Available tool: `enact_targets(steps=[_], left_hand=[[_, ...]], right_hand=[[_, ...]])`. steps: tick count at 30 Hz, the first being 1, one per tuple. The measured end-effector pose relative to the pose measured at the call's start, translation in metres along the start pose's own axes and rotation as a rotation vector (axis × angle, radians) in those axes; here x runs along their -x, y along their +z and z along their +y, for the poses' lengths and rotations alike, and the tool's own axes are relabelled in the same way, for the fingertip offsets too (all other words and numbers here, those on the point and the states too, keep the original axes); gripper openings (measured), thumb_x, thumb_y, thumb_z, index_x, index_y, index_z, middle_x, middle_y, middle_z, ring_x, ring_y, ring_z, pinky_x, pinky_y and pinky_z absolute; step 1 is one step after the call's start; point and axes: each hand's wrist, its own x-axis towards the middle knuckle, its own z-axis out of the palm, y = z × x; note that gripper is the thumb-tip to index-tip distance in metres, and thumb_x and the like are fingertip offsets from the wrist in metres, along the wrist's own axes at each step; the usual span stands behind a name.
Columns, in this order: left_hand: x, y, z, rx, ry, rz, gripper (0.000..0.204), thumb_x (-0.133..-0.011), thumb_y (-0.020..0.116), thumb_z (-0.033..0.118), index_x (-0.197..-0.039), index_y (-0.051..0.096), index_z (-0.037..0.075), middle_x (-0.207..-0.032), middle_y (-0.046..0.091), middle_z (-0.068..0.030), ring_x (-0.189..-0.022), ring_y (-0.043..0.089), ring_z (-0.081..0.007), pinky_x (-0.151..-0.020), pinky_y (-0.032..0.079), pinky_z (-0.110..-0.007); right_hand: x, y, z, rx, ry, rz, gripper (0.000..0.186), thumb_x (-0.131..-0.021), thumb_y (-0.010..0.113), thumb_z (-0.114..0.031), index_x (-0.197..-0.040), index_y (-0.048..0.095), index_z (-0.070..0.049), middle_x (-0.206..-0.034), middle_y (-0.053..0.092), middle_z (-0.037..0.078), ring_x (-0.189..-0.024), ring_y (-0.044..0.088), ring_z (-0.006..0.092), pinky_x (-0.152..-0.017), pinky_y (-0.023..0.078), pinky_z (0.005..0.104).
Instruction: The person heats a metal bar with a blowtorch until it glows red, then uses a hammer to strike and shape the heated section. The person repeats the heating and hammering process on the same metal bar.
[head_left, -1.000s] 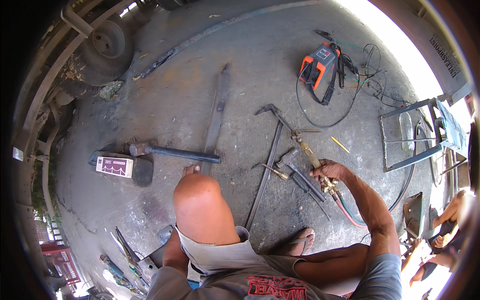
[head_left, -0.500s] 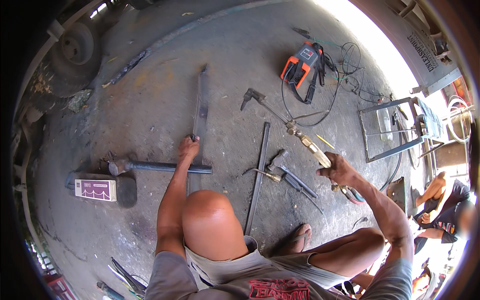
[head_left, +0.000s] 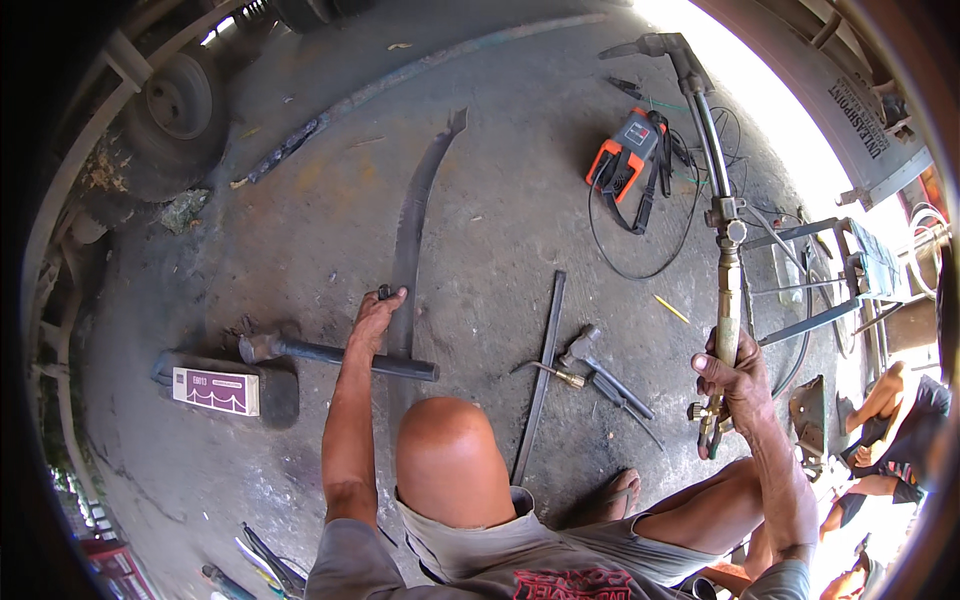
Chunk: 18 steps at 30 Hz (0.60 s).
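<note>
My left hand [head_left: 371, 323] is closed on a small dark object [head_left: 385, 292] beside a long flat metal strip [head_left: 424, 200]. Below it lies a long-handled hammer [head_left: 263, 347], its handle crossing the strip. A white-and-purple box [head_left: 215, 391] rests on a dark object at the left. My right hand [head_left: 738, 380] grips a brass cutting torch [head_left: 728, 280], raised with its head toward the upper right. Between my hands on the floor lie a narrow steel bar [head_left: 548, 330], a smaller hammer [head_left: 582, 349] and a brass-fitted nozzle [head_left: 563, 376].
An orange-and-grey machine [head_left: 625, 157] with tangled cables sits at upper right. A metal frame [head_left: 810, 320] stands right of the torch. Other people [head_left: 885, 440] are at lower right. A truck wheel [head_left: 175, 105] is at upper left, near a long bent pipe [head_left: 400, 70].
My left hand has come up from beside my knee to the flat strip. My right hand has lifted the torch and swung its head up toward the upper right.
</note>
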Motion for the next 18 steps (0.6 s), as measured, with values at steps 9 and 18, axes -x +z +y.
enact_targets(steps=[9, 18], left_hand=[[-0.019, -0.019, 0.136, 0.276, 0.401, -0.273, 0.037, -0.103, 0.068, 0.034, -0.106, 0.071, -0.003, -0.089, 0.075, -0.0132, -0.072, 0.073, -0.0196, -0.064, 0.057, -0.031], [0.005, -0.010, 0.251, 0.308, 0.589, -0.345, 0.035, -0.103, 0.061, 0.032, -0.102, 0.070, -0.002, -0.082, 0.071, -0.0108, -0.069, 0.072, -0.0206, -0.062, 0.055, -0.032]], right_hand=[[0.012, 0.010, 0.000, -0.198, 0.045, -0.054, 0.032, -0.084, 0.087, -0.010, -0.099, 0.059, -0.007, -0.075, 0.058, 0.001, -0.056, 0.056, 0.0128, -0.056, 0.052, 0.0309], [0.028, -0.002, -0.007, -0.211, -0.015, -0.018, 0.034, -0.083, 0.087, -0.011, -0.100, 0.058, -0.007, -0.074, 0.058, 0.001, -0.055, 0.057, 0.0125, -0.054, 0.052, 0.0302]])
